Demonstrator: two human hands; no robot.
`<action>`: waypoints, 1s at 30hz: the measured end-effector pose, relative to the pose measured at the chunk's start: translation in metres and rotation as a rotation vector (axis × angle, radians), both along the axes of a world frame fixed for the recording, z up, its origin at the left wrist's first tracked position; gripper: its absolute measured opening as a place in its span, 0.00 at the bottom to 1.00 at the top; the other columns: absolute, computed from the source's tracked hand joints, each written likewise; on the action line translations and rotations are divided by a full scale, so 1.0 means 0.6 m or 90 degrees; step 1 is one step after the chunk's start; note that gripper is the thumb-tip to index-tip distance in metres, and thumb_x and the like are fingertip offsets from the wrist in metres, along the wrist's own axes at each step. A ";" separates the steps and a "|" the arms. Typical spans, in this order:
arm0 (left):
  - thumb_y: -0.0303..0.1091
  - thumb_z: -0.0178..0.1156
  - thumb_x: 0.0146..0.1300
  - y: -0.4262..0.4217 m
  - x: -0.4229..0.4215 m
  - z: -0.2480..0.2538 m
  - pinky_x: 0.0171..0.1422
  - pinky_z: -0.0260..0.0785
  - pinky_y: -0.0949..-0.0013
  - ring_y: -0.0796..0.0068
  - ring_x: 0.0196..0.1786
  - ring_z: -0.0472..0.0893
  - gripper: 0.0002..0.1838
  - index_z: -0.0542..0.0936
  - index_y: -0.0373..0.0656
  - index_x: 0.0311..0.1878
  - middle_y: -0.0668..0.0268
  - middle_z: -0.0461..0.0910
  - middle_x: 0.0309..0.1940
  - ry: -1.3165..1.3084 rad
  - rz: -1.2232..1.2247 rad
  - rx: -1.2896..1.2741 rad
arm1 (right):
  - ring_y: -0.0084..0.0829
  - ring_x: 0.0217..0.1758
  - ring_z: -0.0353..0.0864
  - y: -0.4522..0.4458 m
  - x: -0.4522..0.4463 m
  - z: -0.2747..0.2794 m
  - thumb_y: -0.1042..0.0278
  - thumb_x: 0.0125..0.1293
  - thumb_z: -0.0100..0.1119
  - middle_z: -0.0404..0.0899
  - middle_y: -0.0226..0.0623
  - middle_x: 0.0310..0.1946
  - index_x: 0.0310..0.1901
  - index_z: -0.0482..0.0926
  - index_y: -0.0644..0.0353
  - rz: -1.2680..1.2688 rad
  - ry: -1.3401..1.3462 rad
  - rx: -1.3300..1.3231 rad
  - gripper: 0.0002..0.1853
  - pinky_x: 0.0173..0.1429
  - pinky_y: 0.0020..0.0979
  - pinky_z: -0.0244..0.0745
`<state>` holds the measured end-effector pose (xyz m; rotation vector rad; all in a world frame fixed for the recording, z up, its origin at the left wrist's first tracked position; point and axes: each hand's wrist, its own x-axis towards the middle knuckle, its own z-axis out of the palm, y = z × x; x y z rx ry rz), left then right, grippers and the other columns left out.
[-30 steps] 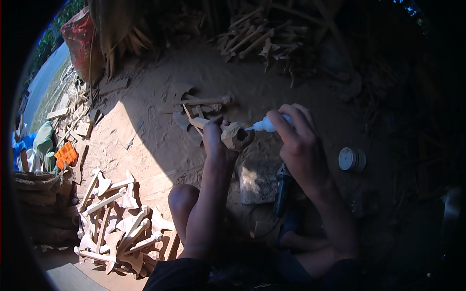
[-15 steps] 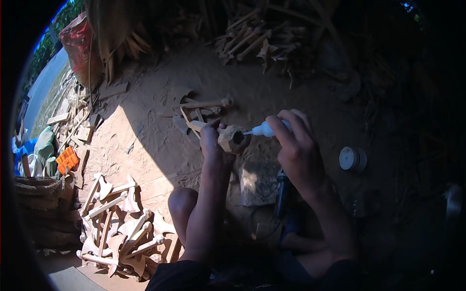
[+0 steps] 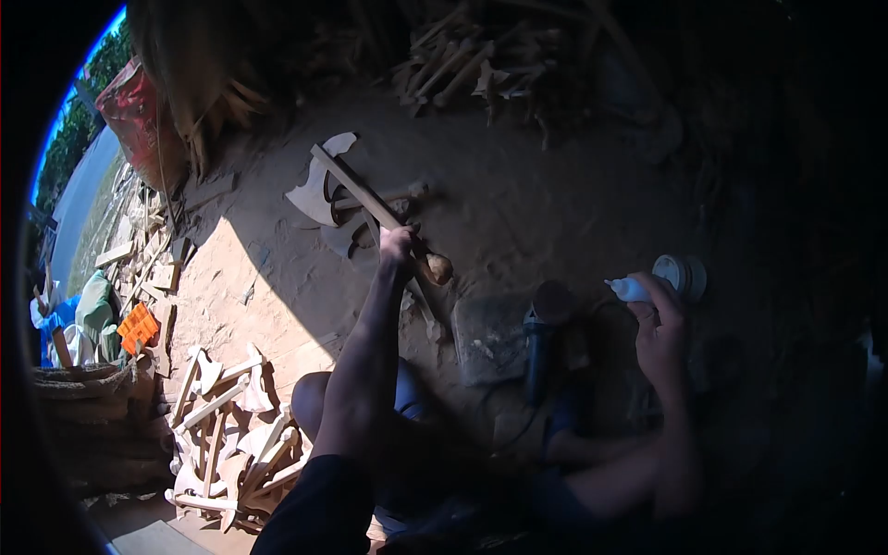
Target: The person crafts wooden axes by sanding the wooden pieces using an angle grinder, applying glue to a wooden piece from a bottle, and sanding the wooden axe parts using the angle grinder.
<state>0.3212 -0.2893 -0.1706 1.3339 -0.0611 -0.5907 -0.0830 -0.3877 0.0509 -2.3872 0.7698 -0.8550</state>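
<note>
My left hand (image 3: 398, 244) is closed round the handle of a wooden axe (image 3: 359, 189). Its pale, curved blade points up and left, and a rounded knob ends the handle below my fist. Under it, other wooden axe pieces (image 3: 340, 239) lie on the dirt, partly covered. To the right, my right hand (image 3: 662, 331) grips a small white squeeze bottle (image 3: 629, 289), its narrow nozzle pointing left. That hand is held apart from the axe, close to a round white container (image 3: 682, 275).
A stone-like block (image 3: 486, 340) and a dark cylindrical power tool (image 3: 536, 359) are in front of me. Many wooden axes (image 3: 242, 430) are heaped in sunlight at lower left. More wooden pieces (image 3: 453, 65) are piled at the back. An orange object (image 3: 138, 327) and scraps lie left.
The axe has swung round in my left hand, its blade now up and left and its knob away from the bottle. My right hand has drawn the bottle to the right and down.
</note>
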 end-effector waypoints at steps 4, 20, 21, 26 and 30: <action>0.25 0.62 0.67 -0.034 0.057 -0.178 0.39 0.74 0.68 0.73 0.42 0.80 0.20 0.74 0.43 0.62 0.63 0.79 0.51 -0.076 -0.082 -0.146 | 0.44 0.57 0.82 -0.029 -0.074 -0.043 0.87 0.67 0.56 0.80 0.48 0.54 0.57 0.79 0.65 -0.089 0.016 0.029 0.18 0.57 0.36 0.78; 0.18 0.56 0.65 -0.123 -0.063 -0.343 0.39 0.67 0.74 0.86 0.36 0.74 0.06 0.79 0.41 0.36 0.76 0.78 0.30 -0.297 -0.219 -0.048 | 0.47 0.54 0.84 -0.060 -0.067 -0.055 0.81 0.70 0.58 0.82 0.49 0.51 0.57 0.80 0.65 -0.151 0.133 0.088 0.15 0.56 0.39 0.79; 0.18 0.56 0.65 -0.130 -0.058 -0.346 0.39 0.67 0.74 0.85 0.36 0.74 0.06 0.79 0.41 0.35 0.76 0.77 0.29 -0.333 -0.230 -0.054 | 0.47 0.54 0.84 -0.062 -0.065 -0.053 0.81 0.70 0.58 0.82 0.49 0.51 0.56 0.80 0.65 -0.154 0.138 0.081 0.14 0.56 0.39 0.79; 0.15 0.52 0.61 -0.146 -0.035 -0.382 0.44 0.69 0.73 0.84 0.40 0.76 0.09 0.80 0.38 0.37 0.74 0.79 0.33 -0.303 -0.279 -0.117 | 0.46 0.53 0.84 -0.057 -0.075 -0.051 0.80 0.70 0.58 0.82 0.49 0.51 0.56 0.81 0.65 -0.173 0.149 0.112 0.14 0.54 0.37 0.80; 0.15 0.54 0.62 -0.175 -0.026 -0.365 0.41 0.67 0.74 0.84 0.38 0.74 0.07 0.77 0.40 0.35 0.74 0.76 0.31 -0.231 -0.291 -0.148 | 0.44 0.54 0.85 -0.058 -0.085 -0.064 0.80 0.71 0.57 0.83 0.48 0.50 0.56 0.81 0.64 -0.185 0.123 0.111 0.14 0.55 0.36 0.80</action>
